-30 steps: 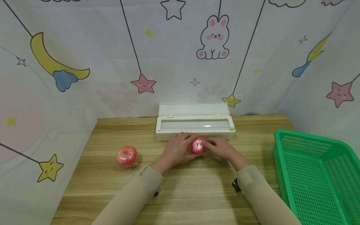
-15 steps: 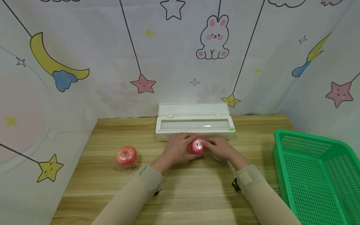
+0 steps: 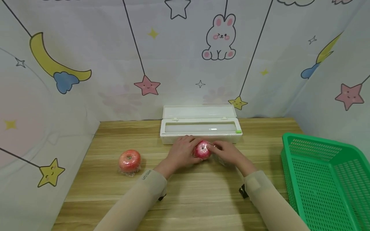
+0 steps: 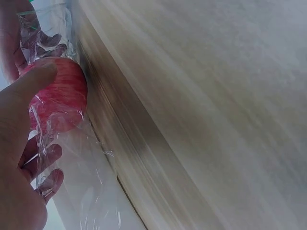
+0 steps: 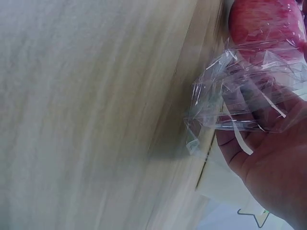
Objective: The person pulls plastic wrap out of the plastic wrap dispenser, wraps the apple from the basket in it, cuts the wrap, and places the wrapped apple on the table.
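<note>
A red apple in clear plastic wrap is between my two hands, in front of a white wrap dispenser. My left hand grips the apple from the left, its thumb lying on the fruit in the left wrist view. On the other side, my right hand holds loose plastic wrap, with its fingertips against the apple. Crumpled film spreads over the right fingers in the right wrist view. More film hangs below the apple by the left fingers.
Another wrapped apple sits on the wooden table at left. A green plastic basket stands at the right. The dispenser's lid is raised against the cartoon-print cloth behind.
Both hands stay at the apple in nearly the same place. The right fingers shift only slightly on its wrap.
</note>
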The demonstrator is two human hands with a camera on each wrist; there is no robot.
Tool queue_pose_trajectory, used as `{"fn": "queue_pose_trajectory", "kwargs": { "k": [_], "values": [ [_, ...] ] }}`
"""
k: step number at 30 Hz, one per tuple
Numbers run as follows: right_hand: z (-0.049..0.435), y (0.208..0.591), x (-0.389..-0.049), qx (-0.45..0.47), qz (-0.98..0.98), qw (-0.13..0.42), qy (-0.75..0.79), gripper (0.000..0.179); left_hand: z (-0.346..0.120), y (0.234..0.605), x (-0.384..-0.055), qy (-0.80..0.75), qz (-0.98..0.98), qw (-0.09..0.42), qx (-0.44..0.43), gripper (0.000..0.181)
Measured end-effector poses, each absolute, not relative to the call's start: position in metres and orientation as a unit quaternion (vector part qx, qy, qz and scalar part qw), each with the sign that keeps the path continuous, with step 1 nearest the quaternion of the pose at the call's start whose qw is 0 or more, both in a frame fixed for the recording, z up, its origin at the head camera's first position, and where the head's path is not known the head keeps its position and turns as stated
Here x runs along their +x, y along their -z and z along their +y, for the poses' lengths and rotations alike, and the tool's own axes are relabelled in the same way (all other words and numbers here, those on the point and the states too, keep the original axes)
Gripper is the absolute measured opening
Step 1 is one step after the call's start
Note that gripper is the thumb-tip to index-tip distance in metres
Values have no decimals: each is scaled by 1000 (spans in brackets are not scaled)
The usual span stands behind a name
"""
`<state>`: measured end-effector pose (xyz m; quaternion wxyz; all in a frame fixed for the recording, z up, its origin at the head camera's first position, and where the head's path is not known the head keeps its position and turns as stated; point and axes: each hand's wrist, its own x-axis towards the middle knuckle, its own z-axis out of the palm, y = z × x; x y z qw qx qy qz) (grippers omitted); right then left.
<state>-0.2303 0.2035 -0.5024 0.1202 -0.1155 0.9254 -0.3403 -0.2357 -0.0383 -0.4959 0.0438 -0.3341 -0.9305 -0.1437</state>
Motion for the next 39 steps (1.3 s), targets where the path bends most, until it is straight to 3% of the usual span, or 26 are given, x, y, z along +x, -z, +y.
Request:
{"fn": "queue_pose_trajectory", "kwargs": {
  "k": [12,24,39],
  "values": [
    [220,491,-219,-111,930,69,343,47,-38,493,-232,129,-928,65,-343,82],
    [219,491,-211,-126,925,55,355,40,-39,495,-229,105,-932,65,-340,86],
    [207,488,-210,-170,922,36,345,47,-39,496,-229,93,-927,79,-355,94]
  ]
}}
